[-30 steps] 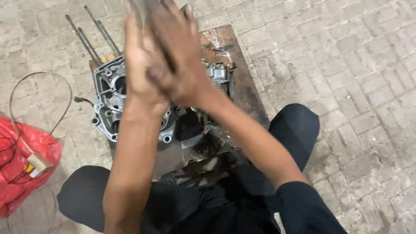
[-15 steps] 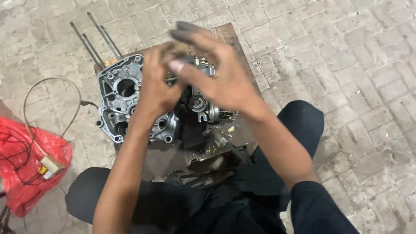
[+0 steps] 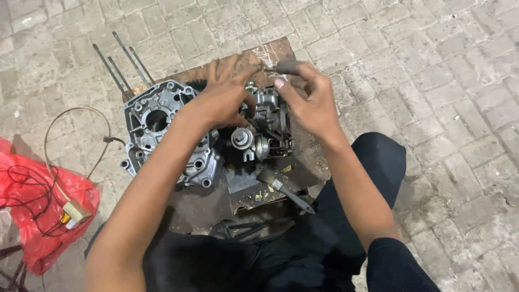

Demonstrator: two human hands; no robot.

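Engine casing [image 3: 154, 121] crowds carburettor [image 3: 267, 116] left; brush [image 3: 284, 186] lies near side; right side open.

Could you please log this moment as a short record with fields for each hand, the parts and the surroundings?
left hand: left hand rests on the carburetor, fingers spread
right hand: right hand pinches a small dark part above the carburetor
beside it: grey engine case on the wooden board
also on board: small brush near the front edge
behind case: thin metal rods
floor: red plastic bag with wires on the brick paving
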